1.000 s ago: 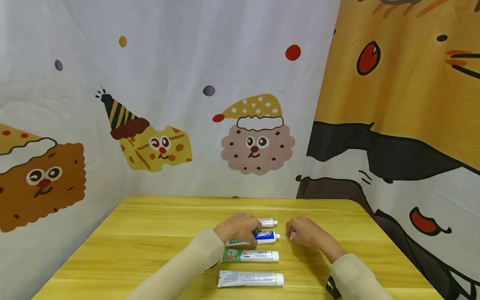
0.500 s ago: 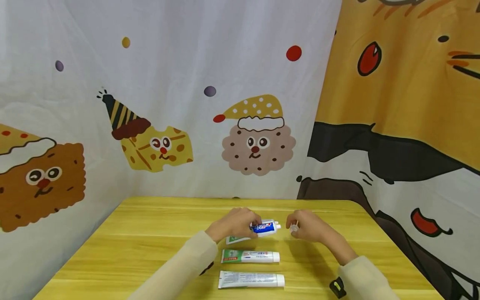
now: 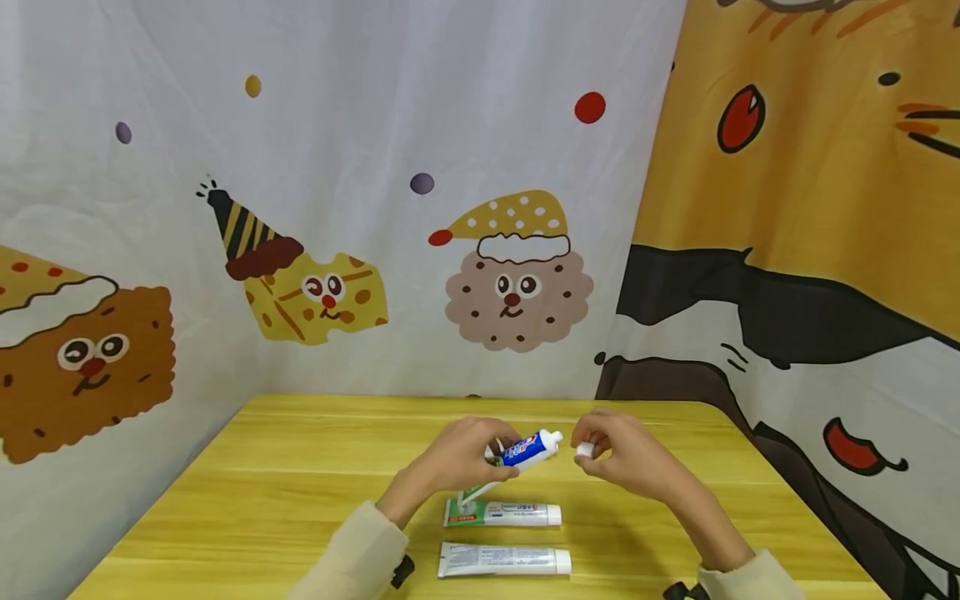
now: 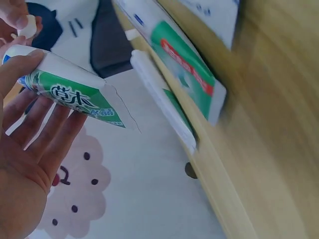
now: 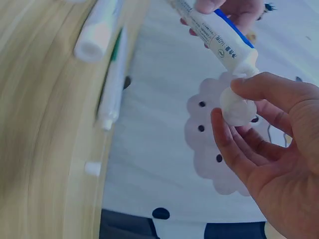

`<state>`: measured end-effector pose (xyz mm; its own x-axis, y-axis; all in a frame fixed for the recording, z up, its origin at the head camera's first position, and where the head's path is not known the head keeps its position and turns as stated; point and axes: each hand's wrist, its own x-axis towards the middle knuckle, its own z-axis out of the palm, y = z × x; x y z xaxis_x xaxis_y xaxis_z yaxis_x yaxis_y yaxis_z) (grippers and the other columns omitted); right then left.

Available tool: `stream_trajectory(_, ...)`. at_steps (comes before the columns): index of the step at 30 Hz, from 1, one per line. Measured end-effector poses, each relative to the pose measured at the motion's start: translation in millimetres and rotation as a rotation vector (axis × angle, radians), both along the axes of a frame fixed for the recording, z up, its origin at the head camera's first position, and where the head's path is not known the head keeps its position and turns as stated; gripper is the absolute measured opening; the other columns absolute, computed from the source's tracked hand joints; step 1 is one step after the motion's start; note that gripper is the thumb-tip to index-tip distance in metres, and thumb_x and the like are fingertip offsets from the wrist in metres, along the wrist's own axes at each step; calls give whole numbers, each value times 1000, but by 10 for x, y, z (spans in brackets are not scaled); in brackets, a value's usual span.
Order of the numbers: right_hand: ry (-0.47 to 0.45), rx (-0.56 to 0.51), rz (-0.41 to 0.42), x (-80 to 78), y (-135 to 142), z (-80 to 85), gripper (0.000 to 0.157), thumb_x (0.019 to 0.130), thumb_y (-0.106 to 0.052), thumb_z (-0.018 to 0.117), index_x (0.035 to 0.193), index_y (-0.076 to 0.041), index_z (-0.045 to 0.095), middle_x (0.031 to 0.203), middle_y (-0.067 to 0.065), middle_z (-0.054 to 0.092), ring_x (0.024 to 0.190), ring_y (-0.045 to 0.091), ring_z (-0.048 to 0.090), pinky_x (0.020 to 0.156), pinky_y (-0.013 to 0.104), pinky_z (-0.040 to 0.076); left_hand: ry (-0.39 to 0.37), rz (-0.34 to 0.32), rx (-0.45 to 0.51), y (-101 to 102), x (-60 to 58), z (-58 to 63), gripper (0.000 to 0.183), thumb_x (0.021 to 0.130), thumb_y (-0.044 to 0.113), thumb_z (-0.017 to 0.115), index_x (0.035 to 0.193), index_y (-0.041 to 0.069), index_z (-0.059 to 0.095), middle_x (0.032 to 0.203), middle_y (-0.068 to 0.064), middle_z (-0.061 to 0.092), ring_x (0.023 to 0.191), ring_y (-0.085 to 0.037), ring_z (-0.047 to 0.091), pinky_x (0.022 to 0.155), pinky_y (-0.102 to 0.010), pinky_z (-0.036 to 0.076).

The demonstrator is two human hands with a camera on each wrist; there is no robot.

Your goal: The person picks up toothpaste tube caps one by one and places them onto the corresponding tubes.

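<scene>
My left hand (image 3: 461, 457) grips a blue, white and green toothpaste tube (image 3: 527, 450), raised off the table and tilted with its uncapped nozzle up to the right. In the left wrist view the tube's green, flat end (image 4: 79, 97) points away from the palm. Between thumb and fingers, my right hand (image 3: 633, 457) pinches a white cap (image 3: 585, 449), a short gap from the nozzle. The right wrist view shows this cap (image 5: 237, 107) close below the nozzle (image 5: 247, 67). Below the hands lie a green-and-white toothpaste tube (image 3: 517, 514) and a silvery-white one (image 3: 502, 560), both capped.
A thinner toothpaste tube (image 5: 113, 87) lies near the far edge of the wooden table (image 3: 300, 492), its narrow nozzle bare. Near it stands a small white cap (image 5: 92, 168). A cartoon-printed curtain (image 3: 337, 167) hangs behind and to the sides.
The left hand has lifted the blue toothpaste tube from the table and tilted its nozzle upward. The right hand has risen slightly and turned, so the cap now shows between its fingers.
</scene>
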<state>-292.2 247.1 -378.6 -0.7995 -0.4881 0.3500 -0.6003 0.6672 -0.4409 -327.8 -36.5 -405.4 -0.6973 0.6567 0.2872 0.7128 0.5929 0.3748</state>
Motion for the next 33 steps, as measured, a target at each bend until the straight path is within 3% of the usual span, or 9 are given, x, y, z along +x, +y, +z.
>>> stream_trajectory(7,60,-122,-36,141,-64,31,22,82,-15,87,83,-26,68,85,-15,67,77,0,63,73,27,60,15,-18,91,-47,177,-13,33,89,34,81,117,19,75,106,8,76,84,3,65,71,-16,52)
stream_trajectory(11,42,-181,-31,183,-87,40,23,82,-14,87,80,-23,66,85,-11,68,75,1,65,74,29,61,35,-34,90,-45,260,4,33,88,31,83,117,17,75,106,6,77,85,4,65,71,-16,52)
stream_trajectory(14,7,-235,-16,198,-101,29,18,83,-11,86,90,-17,70,90,-4,70,81,4,69,77,29,62,61,-37,74,-38,299,21,34,88,32,83,117,17,76,106,6,77,84,4,65,73,-16,51)
stream_trajectory(18,-40,-311,41,199,-104,15,23,85,-4,82,104,-15,73,103,3,70,93,8,71,83,27,61,64,-35,62,-43,336,39,34,87,33,83,117,17,76,105,7,76,83,5,64,71,-14,51)
stream_trajectory(23,-50,-382,145,197,-78,12,24,89,1,76,108,-14,75,112,6,69,104,8,67,90,27,60,58,-34,58,-62,374,65,35,87,33,84,118,19,75,106,9,76,84,6,63,70,-13,50)
stream_trajectory(28,-47,-413,235,202,-61,17,22,93,3,70,112,-7,73,114,11,71,106,9,68,91,27,59,72,-28,50,-69,395,89,36,87,34,84,119,19,75,105,9,76,83,7,62,71,-13,50)
stream_trajectory(33,5,-412,258,220,-84,0,26,91,5,72,114,-8,73,113,11,72,100,11,70,85,28,61,89,-20,19,-66,414,110,37,87,36,83,119,19,75,105,9,75,83,6,62,72,-13,50)
